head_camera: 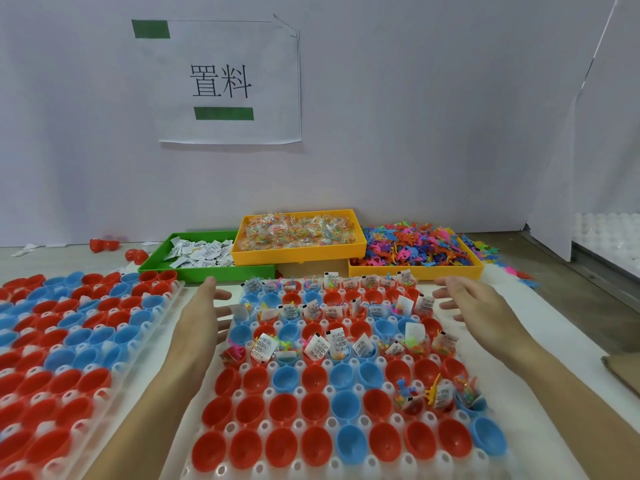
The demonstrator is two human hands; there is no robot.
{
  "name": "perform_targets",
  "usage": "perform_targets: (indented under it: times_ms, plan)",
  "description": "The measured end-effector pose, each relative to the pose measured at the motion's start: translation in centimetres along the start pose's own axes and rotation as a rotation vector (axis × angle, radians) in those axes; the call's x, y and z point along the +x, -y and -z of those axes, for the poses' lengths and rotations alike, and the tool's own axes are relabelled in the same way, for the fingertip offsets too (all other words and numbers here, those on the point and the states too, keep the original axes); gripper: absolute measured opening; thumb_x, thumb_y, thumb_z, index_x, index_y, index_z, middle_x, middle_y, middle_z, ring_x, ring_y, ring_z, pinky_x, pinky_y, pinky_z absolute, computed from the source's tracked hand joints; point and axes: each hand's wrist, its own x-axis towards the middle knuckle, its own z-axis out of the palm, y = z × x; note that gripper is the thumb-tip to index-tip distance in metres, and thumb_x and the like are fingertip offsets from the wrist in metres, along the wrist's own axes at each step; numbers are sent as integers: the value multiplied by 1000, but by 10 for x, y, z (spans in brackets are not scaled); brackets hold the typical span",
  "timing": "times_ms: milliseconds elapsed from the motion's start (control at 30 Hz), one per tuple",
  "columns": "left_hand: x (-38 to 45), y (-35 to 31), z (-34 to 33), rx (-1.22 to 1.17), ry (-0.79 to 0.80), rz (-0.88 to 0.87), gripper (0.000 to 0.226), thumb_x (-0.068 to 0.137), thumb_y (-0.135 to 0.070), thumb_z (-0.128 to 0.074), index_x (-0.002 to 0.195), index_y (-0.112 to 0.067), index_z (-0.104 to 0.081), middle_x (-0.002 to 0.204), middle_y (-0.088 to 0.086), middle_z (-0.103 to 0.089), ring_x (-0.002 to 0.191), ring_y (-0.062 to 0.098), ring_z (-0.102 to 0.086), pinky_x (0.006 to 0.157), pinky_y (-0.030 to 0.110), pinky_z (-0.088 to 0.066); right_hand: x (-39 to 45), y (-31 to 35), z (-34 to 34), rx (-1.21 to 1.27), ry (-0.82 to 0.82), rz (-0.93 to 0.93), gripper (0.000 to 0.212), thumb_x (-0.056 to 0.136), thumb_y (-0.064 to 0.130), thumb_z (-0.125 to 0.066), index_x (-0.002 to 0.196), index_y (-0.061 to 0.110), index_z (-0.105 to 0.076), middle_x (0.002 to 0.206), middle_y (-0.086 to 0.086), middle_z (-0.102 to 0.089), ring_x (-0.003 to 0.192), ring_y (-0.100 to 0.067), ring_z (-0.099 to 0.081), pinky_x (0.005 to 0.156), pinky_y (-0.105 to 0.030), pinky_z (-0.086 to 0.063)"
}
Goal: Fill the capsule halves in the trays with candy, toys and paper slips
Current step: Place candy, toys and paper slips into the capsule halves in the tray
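Nearest rows of the centre tray [221, 474] hold empty red and blue capsule halves [313, 408]; far rows already carry slips, candy and toys. Left hand [202, 315] and right hand [479, 304] flank the tray's far end, fingers straight, holding nothing, probably to steady or shift it. Paper slips [199, 254], candy [298, 228], toys [415, 249] sit in bins beyond. Second tray [162, 308] left, unfilled.

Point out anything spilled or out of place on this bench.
Plastic toys have spilled over the right rim of their yellow bin onto the table. Two loose red capsule halves lie behind the left tray, beside stray paper slips.
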Motion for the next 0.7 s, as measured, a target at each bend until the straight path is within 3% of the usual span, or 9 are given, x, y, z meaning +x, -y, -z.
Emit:
perform_targets:
  times_ms: [167,267,367,433,533,700]
  plan:
    - [2,3,1,-3,-9,2,47,103,-52,-28,99,-19,-61,106,12,-64,98,27,-61,89,43,-46,27,-1,2,-230,-146,136,31,98,17,-60,128,14,-61,125,-5,-64,108,-18,-56,91,-32,-45]
    - [3,3,0,5,-18,-14,47,103,-51,-27,98,-20,-61,103,8,-65,93,20,-60,84,40,-45,49,0,1,-474,-114,190,43,95,20,-65,136,18,-56,141,-4,-55,131,-26,-46,108,-46,-39]
    - [3,3,-1,4,-26,-33,47,104,-50,-26,100,-19,-61,107,8,-65,96,21,-61,84,40,-46,68,-1,-1,-656,-58,188,37,97,30,-62,134,27,-59,143,4,-55,136,-23,-42,111,-54,-31]
    - [2,2,0,14,-31,-45,48,104,-50,-25,104,-17,-61,111,10,-65,100,24,-61,84,41,-46,77,-2,-1,-656,-33,225,29,98,30,-62,125,25,-68,132,4,-65,127,-22,-53,109,-50,-35]
    - [1,0,0,22,-38,-69,50,104,-50,-24,110,-16,-60,114,9,-64,100,23,-60,78,38,-45,84,-1,-1,-557,-68,315,19,95,22,-66,109,15,-77,110,-3,-75,100,-19,-67,91,-36,-50]
    - [-1,-1,1,89,-37,-163,47,105,-46,-23,116,-16,-59,117,4,-62,108,23,-57,79,36,-44,84,4,1,-414,-284,441,14,93,13,-67,99,7,-79,92,-9,-77,76,-16,-63,76,-31,-52]
